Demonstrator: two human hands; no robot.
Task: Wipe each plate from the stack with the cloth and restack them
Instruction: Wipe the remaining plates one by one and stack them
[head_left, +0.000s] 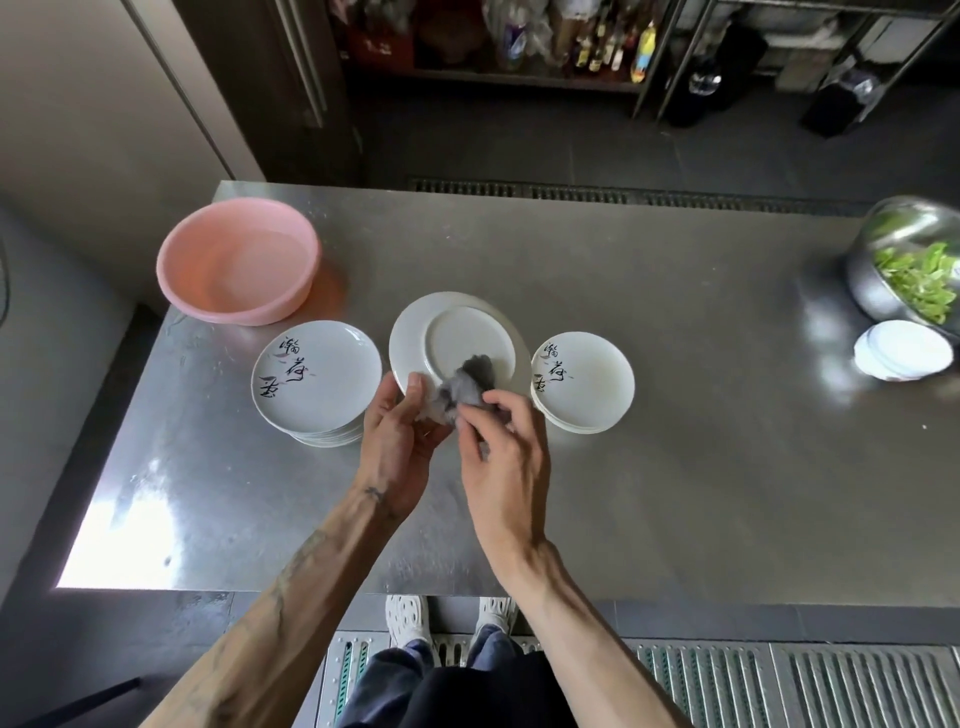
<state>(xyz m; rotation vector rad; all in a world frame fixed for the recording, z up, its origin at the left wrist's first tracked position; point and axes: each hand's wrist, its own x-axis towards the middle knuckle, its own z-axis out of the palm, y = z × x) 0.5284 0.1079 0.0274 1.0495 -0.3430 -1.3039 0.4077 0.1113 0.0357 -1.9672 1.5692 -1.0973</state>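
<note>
Mid-task: left hand (400, 441) grips white round ceramic plate (457, 332); right hand (504, 457) pinches crumpled grey cloth (467, 387) on its underside. Taller plate stack (317, 379) left of it probably pending, shorter plate stack (582, 382) right of it probably done.

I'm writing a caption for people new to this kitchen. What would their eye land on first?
The plate at the centre, underside toward the camera: the left hand grips its near edge and the right hand presses a grey cloth on it. Beside it stand the left stack and the right stack of plates with black brush lettering. A pink basin sits far left on the table.
</note>
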